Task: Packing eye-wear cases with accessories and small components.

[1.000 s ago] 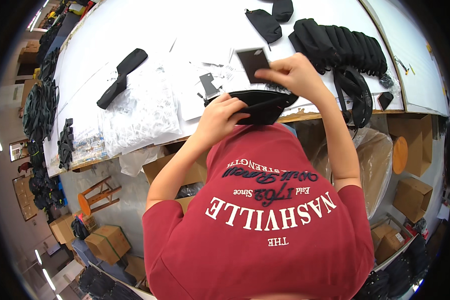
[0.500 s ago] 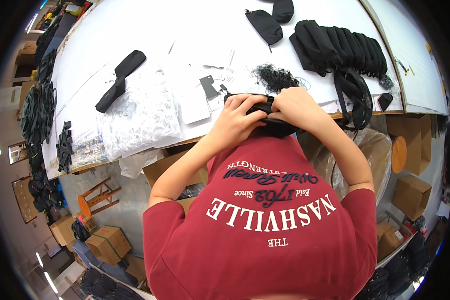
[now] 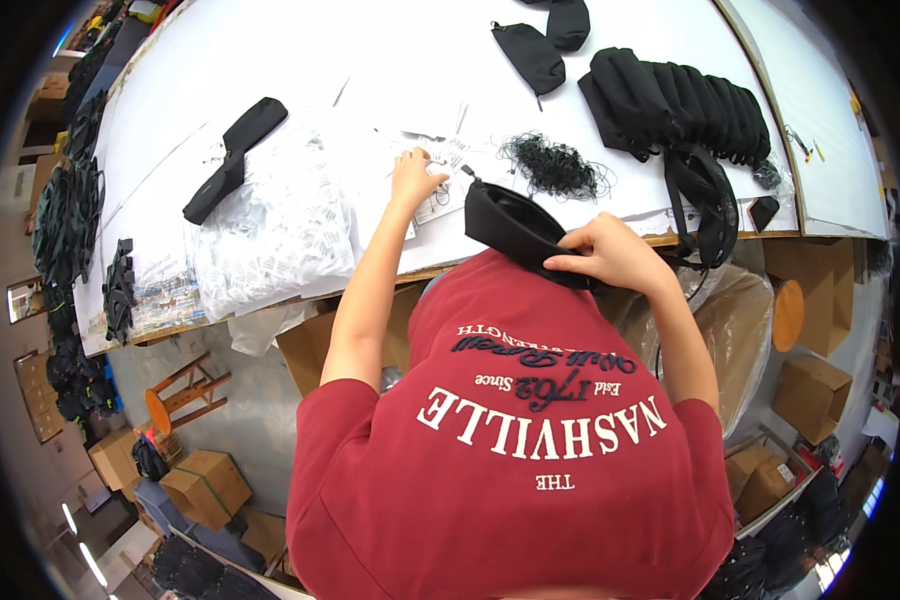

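Observation:
A black zip pouch (image 3: 500, 222) is tilted at the table's near edge with its mouth gaping. My right hand (image 3: 618, 255) pinches the pouch's right-hand end between thumb and fingers. Beyond its left end, my left hand (image 3: 415, 182) hovers low over loose paper tags (image 3: 440, 205), its fingers curved and apart. Whether a fingertip touches a tag is unclear. A tangle of thin black cords (image 3: 555, 165) lies just past the pouch.
A heap of clear plastic bags (image 3: 270, 225) covers the table at left, with a black pouch (image 3: 215, 190) across it. More pouches (image 3: 530, 58) lie at the back. A row of stuffed black pouches (image 3: 680, 100) stands at right. Cartons (image 3: 812, 395) and a wooden stool (image 3: 185, 390) are on the floor.
My left hand has let go of the pouch and moved left to the tags, covering the black card there. The pouch's mouth now shows, its right end still in my right hand.

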`<action>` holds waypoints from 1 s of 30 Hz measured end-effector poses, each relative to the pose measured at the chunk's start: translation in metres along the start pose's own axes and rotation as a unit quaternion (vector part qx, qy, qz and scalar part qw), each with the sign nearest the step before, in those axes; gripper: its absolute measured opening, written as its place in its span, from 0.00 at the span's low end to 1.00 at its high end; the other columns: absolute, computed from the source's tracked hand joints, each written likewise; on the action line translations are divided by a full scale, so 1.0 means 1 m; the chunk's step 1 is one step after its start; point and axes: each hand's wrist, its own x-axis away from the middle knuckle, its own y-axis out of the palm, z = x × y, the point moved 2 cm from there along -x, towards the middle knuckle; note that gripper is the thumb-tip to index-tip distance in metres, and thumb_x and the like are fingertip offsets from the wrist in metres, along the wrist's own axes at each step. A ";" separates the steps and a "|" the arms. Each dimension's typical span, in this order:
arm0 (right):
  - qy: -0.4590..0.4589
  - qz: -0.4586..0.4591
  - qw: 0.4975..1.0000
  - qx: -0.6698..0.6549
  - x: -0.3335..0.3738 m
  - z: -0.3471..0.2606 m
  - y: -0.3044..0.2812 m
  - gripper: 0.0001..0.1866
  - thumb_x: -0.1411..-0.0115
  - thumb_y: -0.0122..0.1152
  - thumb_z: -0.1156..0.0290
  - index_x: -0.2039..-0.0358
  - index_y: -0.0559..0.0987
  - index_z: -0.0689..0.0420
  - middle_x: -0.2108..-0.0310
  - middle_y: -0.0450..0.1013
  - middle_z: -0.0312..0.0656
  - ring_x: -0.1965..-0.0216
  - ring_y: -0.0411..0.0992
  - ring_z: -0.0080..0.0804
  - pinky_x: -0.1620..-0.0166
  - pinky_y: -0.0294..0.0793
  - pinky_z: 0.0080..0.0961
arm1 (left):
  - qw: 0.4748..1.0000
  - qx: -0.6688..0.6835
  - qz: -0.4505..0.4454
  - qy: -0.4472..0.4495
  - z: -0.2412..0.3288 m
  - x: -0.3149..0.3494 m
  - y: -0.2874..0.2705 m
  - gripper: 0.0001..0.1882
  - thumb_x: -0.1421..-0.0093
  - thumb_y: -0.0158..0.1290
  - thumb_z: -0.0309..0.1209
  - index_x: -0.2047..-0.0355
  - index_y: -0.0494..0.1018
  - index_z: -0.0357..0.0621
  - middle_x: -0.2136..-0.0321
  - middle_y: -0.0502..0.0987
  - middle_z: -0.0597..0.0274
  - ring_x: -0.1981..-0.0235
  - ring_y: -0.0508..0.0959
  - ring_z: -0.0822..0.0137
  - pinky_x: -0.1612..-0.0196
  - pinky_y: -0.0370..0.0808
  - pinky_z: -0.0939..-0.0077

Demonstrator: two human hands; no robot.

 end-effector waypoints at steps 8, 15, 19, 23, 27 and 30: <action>0.082 0.005 0.997 -0.008 0.003 -0.005 0.003 0.15 0.48 0.63 0.63 0.78 0.78 0.64 0.91 0.64 0.42 0.88 0.59 0.23 0.80 0.59 0.24 | 0.996 0.066 0.061 0.005 -0.013 0.008 -0.007 0.13 0.55 0.62 0.28 0.71 0.70 0.38 0.71 0.75 0.56 0.68 0.74 0.61 0.63 0.70 0.71; -0.033 0.163 0.959 0.231 -0.010 -0.007 0.012 0.15 0.49 0.61 0.58 0.81 0.79 0.58 0.86 0.70 0.46 0.80 0.70 0.46 0.74 0.68 0.36 | 0.872 0.475 0.103 0.062 0.096 0.037 -0.095 0.07 0.52 0.59 0.22 0.72 0.74 0.40 0.76 0.76 0.64 0.74 0.74 0.71 0.65 0.69 0.78; -0.025 0.136 0.950 0.278 -0.014 -0.018 0.016 0.14 0.50 0.60 0.58 0.83 0.78 0.56 0.85 0.71 0.43 0.79 0.72 0.42 0.74 0.69 0.35 | 0.930 0.250 -0.006 0.269 0.142 0.066 -0.116 0.07 0.53 0.61 0.29 0.72 0.78 0.43 0.68 0.78 0.63 0.60 0.72 0.65 0.55 0.65 0.72; -0.045 0.194 0.941 0.275 -0.015 -0.027 0.012 0.14 0.48 0.59 0.58 0.83 0.78 0.55 0.85 0.71 0.42 0.79 0.72 0.41 0.75 0.69 0.34 | 0.950 0.204 0.148 0.183 0.128 0.073 -0.107 0.24 0.56 0.64 0.41 0.59 0.76 0.46 0.48 0.66 0.54 0.46 0.59 0.56 0.44 0.56 0.60; -0.066 0.277 0.933 0.219 -0.014 -0.040 0.010 0.13 0.48 0.60 0.58 0.79 0.79 0.55 0.87 0.70 0.41 0.82 0.70 0.39 0.77 0.67 0.31 | 0.718 0.691 -0.068 -0.049 0.115 0.075 -0.085 0.42 0.49 0.62 0.42 0.41 0.53 0.41 0.48 0.64 0.57 0.46 0.63 0.60 0.41 0.57 0.65; -0.108 0.330 0.923 0.165 -0.018 -0.048 0.016 0.14 0.47 0.60 0.57 0.79 0.80 0.54 0.88 0.69 0.41 0.85 0.69 0.38 0.80 0.65 0.29 | 0.597 0.789 -0.069 -0.129 0.128 0.081 -0.084 0.23 0.46 0.59 0.31 0.52 0.65 0.40 0.58 0.72 0.61 0.57 0.73 0.68 0.53 0.71 0.73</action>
